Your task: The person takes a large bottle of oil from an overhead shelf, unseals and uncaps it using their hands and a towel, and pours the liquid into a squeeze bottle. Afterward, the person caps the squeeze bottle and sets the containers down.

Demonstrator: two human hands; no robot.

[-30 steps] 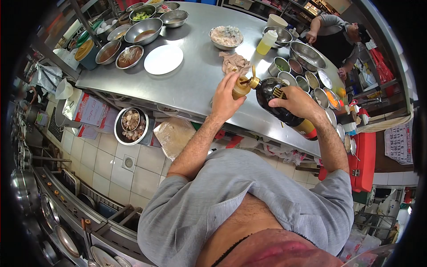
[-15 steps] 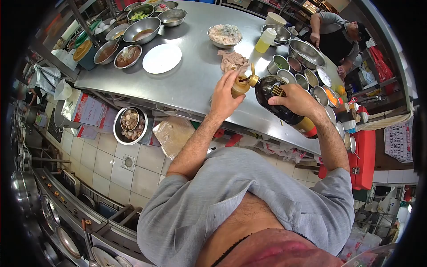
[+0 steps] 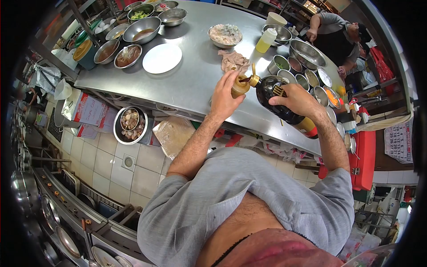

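Note:
My right hand (image 3: 296, 103) is wrapped round the handle of a large dark sauce bottle (image 3: 267, 91), tilted with its gold neck to the left and its flip cap up. Dark liquid runs from its mouth into a small squeeze bottle (image 3: 240, 87) with an amber tint. My left hand (image 3: 225, 95) grips that squeeze bottle at the table's near edge. Just beyond it lies a crumpled beige cloth (image 3: 235, 61). Farther back stands a metal bowl of pale, shrimp-like pieces (image 3: 225, 34).
A white plate (image 3: 162, 58) and several metal bowls (image 3: 141, 31) stand on the left of the steel table (image 3: 195, 80). A yellow squeeze bottle (image 3: 265, 41) and several ingredient containers (image 3: 301, 82) line the right. Another person (image 3: 333, 33) works at the far right.
My hands and both bottles stay almost in place while the dark liquid keeps flowing. The other person's hand at the far right shifts slightly.

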